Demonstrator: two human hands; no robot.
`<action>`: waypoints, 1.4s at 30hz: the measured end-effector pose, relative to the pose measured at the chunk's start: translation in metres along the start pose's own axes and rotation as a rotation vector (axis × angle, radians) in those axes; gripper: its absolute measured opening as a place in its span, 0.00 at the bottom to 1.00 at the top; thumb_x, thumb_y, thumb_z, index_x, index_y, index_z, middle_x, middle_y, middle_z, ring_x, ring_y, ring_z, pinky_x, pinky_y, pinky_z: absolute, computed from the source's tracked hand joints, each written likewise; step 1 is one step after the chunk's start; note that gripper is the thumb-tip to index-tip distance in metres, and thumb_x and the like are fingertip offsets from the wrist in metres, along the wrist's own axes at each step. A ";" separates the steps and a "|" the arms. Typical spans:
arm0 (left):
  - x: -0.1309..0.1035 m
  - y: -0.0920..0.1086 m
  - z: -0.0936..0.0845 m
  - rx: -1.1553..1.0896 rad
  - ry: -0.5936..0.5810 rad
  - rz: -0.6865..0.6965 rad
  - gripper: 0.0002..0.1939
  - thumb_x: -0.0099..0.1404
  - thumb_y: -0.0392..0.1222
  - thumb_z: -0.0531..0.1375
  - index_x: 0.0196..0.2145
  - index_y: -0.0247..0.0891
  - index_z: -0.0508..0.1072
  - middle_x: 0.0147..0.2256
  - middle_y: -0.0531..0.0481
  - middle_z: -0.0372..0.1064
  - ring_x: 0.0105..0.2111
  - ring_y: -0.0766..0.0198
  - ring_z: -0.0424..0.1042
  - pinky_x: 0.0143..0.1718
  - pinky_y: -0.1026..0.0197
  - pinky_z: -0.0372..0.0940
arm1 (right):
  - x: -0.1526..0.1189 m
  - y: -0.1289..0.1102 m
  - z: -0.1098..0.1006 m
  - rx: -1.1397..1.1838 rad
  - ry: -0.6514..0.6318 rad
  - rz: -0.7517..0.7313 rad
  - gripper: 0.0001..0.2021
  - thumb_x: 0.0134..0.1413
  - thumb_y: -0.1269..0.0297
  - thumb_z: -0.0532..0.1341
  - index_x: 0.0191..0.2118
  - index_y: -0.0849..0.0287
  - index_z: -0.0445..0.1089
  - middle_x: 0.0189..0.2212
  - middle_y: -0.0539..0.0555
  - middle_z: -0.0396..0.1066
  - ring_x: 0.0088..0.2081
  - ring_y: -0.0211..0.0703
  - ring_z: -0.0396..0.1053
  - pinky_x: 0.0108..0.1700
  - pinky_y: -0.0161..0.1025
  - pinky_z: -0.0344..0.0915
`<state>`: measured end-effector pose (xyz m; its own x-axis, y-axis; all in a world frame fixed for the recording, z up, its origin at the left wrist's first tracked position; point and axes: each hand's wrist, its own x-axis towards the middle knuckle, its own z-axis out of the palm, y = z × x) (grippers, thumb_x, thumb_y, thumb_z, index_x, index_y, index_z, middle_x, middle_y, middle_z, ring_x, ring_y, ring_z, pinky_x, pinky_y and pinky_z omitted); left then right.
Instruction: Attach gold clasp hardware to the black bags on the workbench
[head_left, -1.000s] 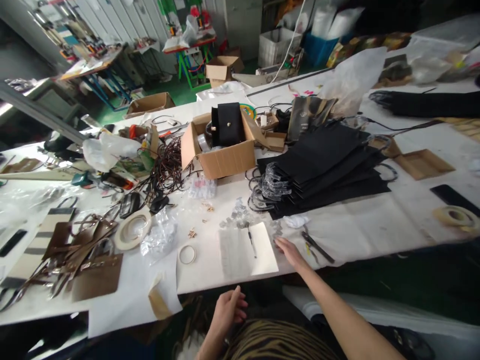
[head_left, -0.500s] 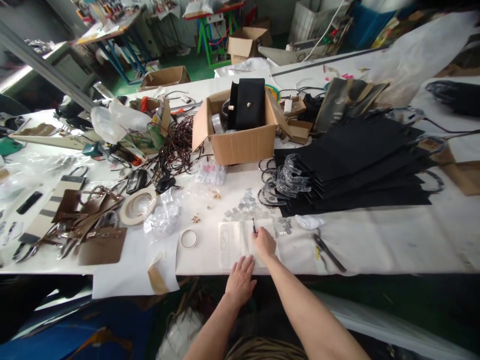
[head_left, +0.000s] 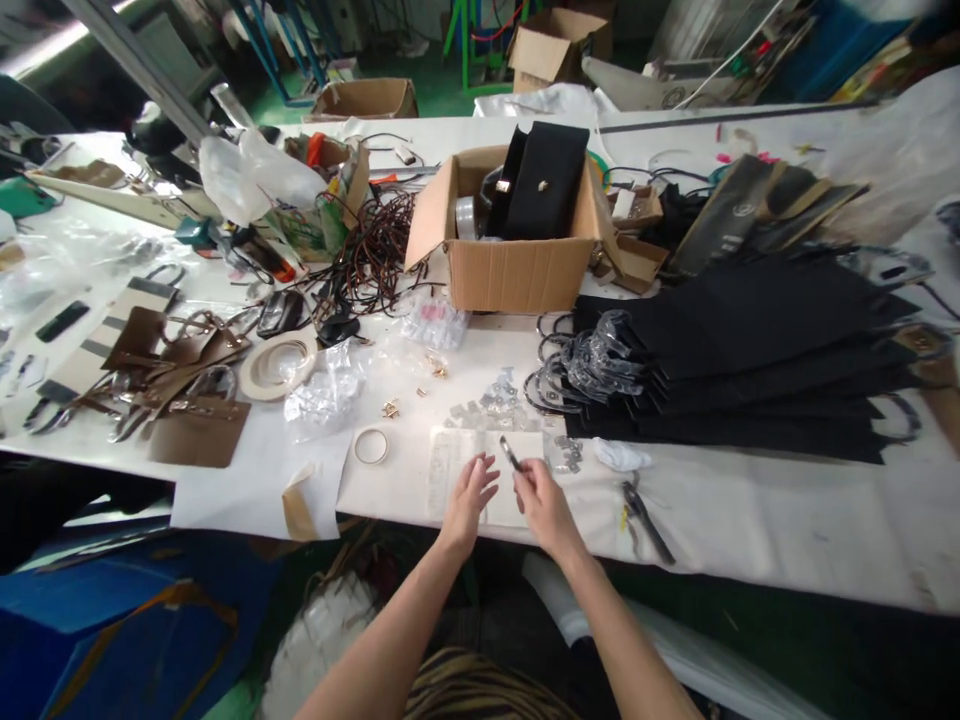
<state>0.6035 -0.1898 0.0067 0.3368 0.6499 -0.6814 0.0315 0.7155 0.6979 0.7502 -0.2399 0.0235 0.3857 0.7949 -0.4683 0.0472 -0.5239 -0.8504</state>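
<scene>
My right hand is closed around a slim dark pen, whose far end sticks out past the fingers, tilted up and to the left. Beside it, over the pale notebook, my left hand is open with its fingers apart and nothing in it. Faint marks run down the notebook's left page. Small clear-grey metal plates lie scattered just beyond the notebook, and more pieces lie at its right edge. A roll of tape rests to the left of the notebook.
A stack of black bags covers the right of the table. Pliers lie near the front edge. At the back stands a cardboard box holding a black bag. Brown bag parts are at left.
My left hand has lifted off the notebook's lower edge and opened over the page. The pen in my right hand has tipped leftward. The camera view has shifted.
</scene>
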 end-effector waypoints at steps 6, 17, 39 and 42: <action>0.014 -0.010 0.048 0.022 0.051 0.004 0.32 0.64 0.72 0.57 0.35 0.35 0.73 0.31 0.41 0.78 0.35 0.55 0.78 0.40 0.55 0.71 | -0.056 0.025 0.018 -0.083 0.015 0.117 0.29 0.68 0.41 0.52 0.61 0.56 0.70 0.55 0.62 0.76 0.57 0.58 0.73 0.56 0.48 0.68; 0.054 -0.024 0.005 0.551 -0.122 0.226 0.18 0.68 0.59 0.62 0.31 0.42 0.78 0.45 0.41 0.80 0.53 0.48 0.75 0.60 0.47 0.65 | -0.031 0.081 -0.015 0.366 0.123 0.195 0.31 0.64 0.44 0.60 0.66 0.56 0.66 0.35 0.51 0.75 0.26 0.37 0.66 0.28 0.35 0.66; 0.049 -0.093 0.001 1.414 -0.511 0.397 0.10 0.68 0.38 0.62 0.39 0.35 0.83 0.74 0.42 0.46 0.75 0.42 0.39 0.73 0.41 0.46 | 0.047 0.142 0.023 0.208 0.314 -0.012 0.21 0.60 0.42 0.63 0.43 0.58 0.70 0.31 0.56 0.79 0.30 0.48 0.78 0.35 0.42 0.74; 0.052 -0.098 -0.002 1.212 -0.488 0.414 0.08 0.67 0.39 0.63 0.39 0.40 0.83 0.70 0.45 0.59 0.75 0.46 0.42 0.74 0.45 0.42 | 0.049 0.147 0.025 0.132 0.343 -0.036 0.21 0.61 0.43 0.63 0.43 0.59 0.71 0.30 0.56 0.79 0.30 0.49 0.78 0.35 0.42 0.73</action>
<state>0.6161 -0.2258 -0.0980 0.8090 0.4232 -0.4079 0.5595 -0.3418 0.7551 0.7527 -0.2700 -0.1303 0.6733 0.6519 -0.3489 -0.0440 -0.4358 -0.8990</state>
